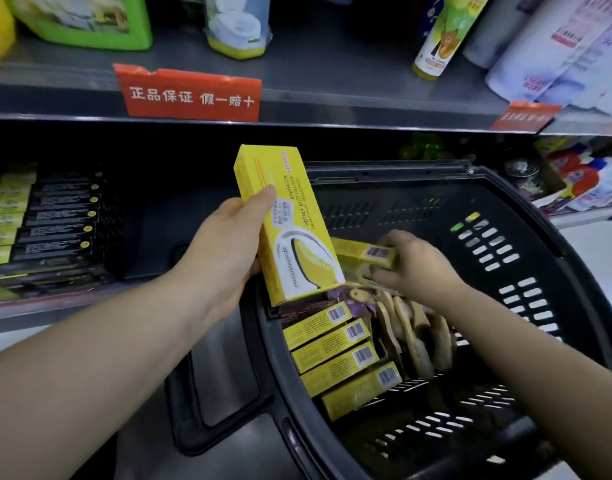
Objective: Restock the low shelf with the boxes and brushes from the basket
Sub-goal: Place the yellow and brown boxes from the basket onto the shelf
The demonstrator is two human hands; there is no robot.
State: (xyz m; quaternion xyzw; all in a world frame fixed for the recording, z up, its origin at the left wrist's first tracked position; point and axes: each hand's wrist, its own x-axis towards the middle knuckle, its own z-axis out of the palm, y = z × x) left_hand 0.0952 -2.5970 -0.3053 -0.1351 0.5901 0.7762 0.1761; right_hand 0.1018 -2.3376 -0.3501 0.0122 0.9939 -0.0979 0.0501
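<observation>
My left hand [225,247] grips a tall yellow box [287,223], held upright above the left rim of the black basket [526,271]. Inside the basket, my right hand [415,265] pinches the end of a second yellow box [363,252] that lies on its side. Below it, several more yellow boxes [335,355] stand in a row with their barcodes up. Wooden brushes [415,330] lean together beside them. The low shelf [152,216] lies to the left, with dark boxes and yellow boxes [6,216] lined up at its left end.
An upper shelf [332,98] with red price tags [190,95] overhangs the low one and carries bottles and a green container. More packaged goods [581,181] stand on the low shelf to the right, behind the basket. The basket's handle [207,410] hangs down at its left.
</observation>
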